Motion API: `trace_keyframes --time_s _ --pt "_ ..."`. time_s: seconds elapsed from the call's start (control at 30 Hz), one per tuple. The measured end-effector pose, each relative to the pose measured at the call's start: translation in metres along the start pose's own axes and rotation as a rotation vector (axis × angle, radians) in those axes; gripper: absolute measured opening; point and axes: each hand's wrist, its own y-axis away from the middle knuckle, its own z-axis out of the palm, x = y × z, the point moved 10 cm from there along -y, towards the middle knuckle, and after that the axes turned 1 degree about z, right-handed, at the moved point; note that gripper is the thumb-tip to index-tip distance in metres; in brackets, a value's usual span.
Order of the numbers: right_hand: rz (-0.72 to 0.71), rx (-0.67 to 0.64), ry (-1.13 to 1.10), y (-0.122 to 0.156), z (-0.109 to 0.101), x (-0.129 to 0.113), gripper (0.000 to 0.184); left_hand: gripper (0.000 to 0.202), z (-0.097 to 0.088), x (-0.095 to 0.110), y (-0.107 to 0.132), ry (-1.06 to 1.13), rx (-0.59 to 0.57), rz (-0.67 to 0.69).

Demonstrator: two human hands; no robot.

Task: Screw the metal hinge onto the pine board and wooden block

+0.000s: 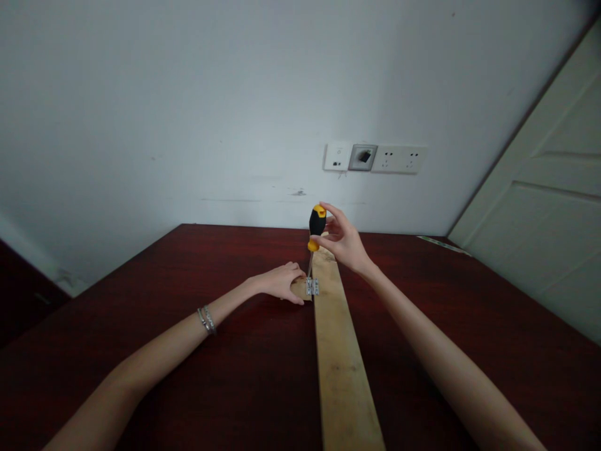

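Brace the small board (299,290) in the loosely curled left hand (280,282) against the plank (341,357), and press the screwdriver (317,223), pinched in the right hand's (346,242) fingertips, squarely onto the hinge (316,287) lying across both.

Two silver-toned bracelets (207,320) circle the left forearm (173,344) side by side, above the wrist (their finer detail is too small to make out). The right forearm (436,356) is bare and slender, as are the left hand (278,280) and right hand (348,245).
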Motion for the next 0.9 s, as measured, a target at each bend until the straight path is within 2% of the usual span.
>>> trace_keyframes --time_s 0.9 --pt "0.019 -0.058 -0.050 0.0018 0.0051 -0.0036 0.071 0.060 -0.0028 0.0027 -0.0007 -0.030 0.041 0.022"
